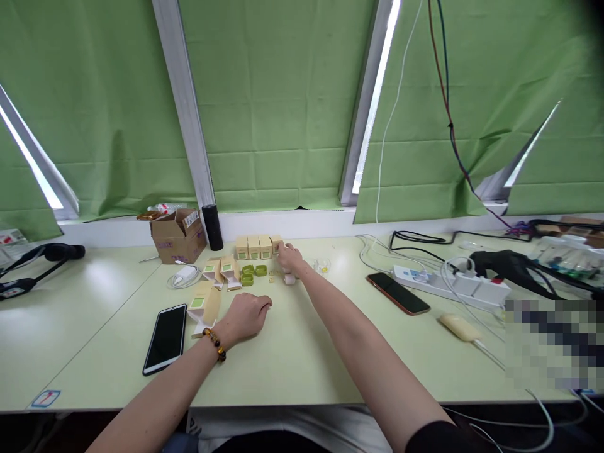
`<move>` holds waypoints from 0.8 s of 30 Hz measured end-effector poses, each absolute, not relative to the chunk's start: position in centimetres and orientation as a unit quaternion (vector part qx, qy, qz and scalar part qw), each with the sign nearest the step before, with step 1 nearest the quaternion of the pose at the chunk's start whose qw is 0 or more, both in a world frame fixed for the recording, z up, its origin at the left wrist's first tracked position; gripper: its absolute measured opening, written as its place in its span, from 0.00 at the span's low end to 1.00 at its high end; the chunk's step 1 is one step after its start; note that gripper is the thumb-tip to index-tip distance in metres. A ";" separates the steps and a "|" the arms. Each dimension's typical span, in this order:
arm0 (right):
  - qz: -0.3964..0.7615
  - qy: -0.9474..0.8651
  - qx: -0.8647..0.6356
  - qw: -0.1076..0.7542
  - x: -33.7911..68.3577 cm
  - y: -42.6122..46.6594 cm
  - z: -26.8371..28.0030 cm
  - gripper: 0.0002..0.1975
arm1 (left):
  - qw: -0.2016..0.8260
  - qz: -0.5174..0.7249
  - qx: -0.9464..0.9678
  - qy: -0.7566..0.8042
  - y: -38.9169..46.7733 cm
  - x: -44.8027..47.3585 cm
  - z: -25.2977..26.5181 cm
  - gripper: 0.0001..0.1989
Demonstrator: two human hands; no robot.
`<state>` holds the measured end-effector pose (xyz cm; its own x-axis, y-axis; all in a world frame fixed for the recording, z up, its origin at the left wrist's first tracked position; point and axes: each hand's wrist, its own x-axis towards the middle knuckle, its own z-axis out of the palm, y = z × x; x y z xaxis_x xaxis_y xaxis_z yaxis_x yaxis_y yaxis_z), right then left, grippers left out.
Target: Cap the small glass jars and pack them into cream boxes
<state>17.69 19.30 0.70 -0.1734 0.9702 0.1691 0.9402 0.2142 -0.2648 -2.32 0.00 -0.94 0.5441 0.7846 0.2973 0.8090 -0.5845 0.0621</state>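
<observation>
My right hand (289, 259) reaches to the back of the table, its fingers closed on a small tan box (276, 240) at the right end of a row of similar boxes (253, 247). My left hand (246, 316) lies on the table with its fingers curled in, nothing showing in them. Beside it is an open tan box (206, 302) with a green label; two more opened boxes (230, 272) stand behind. Several small green containers (248, 275) sit between these and my right hand. A small pale pink piece (289, 279) is just under my right wrist.
On the left are a phone (165, 338), a coiled white charger (184, 275), a cardboard box (178, 236) and a black cylinder (212, 227). To the right lie another phone (397, 293), a power strip (448, 288), a cream mouse-shaped object (458, 328), cables and a black glove (507, 265).
</observation>
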 end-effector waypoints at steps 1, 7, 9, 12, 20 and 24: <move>0.050 -0.766 -0.623 0.150 17.6 19.3 0.8 0.23 | 0.041 -0.147 -0.877 -0.455 0.0 -2.3 -0.9 0.17; 0.023 -0.776 -0.611 0.155 17.7 18.7 1.8 0.27 | 0.040 -0.144 -0.877 -0.456 -0.1 -2.3 -0.7 0.17; 0.002 -0.775 -0.610 0.167 18.1 18.0 2.4 0.27 | 0.039 -0.143 -0.880 -0.452 -0.2 -2.4 -0.8 0.17; -0.029 -0.763 -0.618 0.186 19.0 16.0 3.0 0.22 | 0.033 -0.147 -0.881 -0.449 -0.1 -2.5 -1.0 0.17; -0.019 -0.788 -0.600 0.136 20.3 5.0 0.4 0.10 | 0.045 -0.146 -0.874 -0.461 0.1 -2.7 -0.8 0.17; -0.010 -0.815 -0.572 0.092 20.4 1.2 -1.5 0.11 | 0.050 -0.147 -0.874 -0.459 -0.2 -2.7 -0.3 0.18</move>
